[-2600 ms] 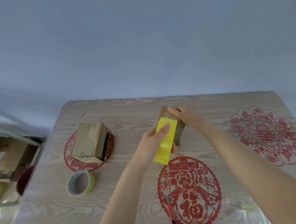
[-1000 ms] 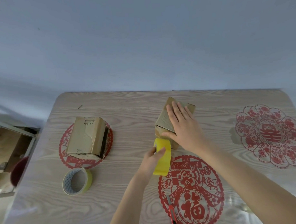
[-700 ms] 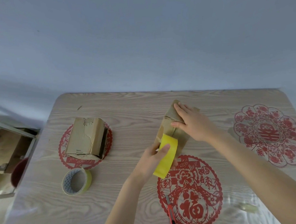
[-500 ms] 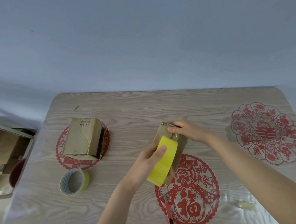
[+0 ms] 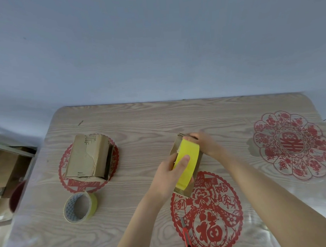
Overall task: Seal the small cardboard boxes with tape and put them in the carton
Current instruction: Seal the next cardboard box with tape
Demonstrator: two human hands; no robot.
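Both bare forearms reach in from the near edge of the bench. The left hand [image 5: 170, 175] grips a yellow tape roll [image 5: 188, 155], one finger lying across its band. The right hand [image 5: 205, 144] curls its fingers [image 5: 193, 136] over the far end of the small box [image 5: 175, 147].

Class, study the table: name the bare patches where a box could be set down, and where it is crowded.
Free: the far strip of table behind both boxes; the gap between the left box and the held box; the right end over the flower paper-cut. Crowded: around the left hand, right hand and knife, and by the spare tape roll.
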